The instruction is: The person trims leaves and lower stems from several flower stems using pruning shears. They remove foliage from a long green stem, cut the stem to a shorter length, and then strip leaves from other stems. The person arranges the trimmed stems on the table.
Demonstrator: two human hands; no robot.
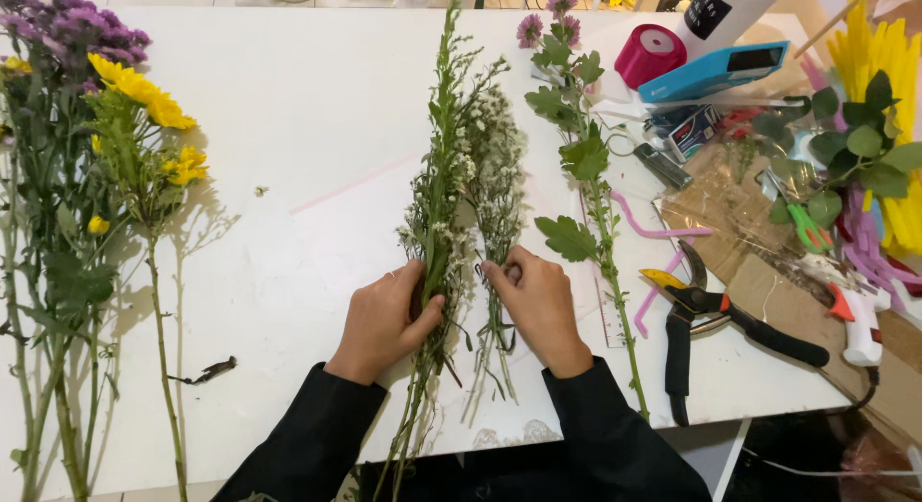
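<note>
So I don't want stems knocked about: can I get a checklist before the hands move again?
1. Left hand grips the green filler stems: ok.
2. Right hand on the white filler sprigs: ok, grip itself cannot tell.
3. Purple-flowered stem lies apart from both hands: ok.
4. Pruning shears off the stems: ok.
5. Shears' blades shut: cannot tell.
6. Yellow flowers lie far left: ok.

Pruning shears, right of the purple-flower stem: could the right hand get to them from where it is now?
Probably yes. The right hand rests on the white filler sprigs, and the pruning shears lie open on the table to its right. Only the purple-flower stem lies flat between them, low enough to pass over.
</note>
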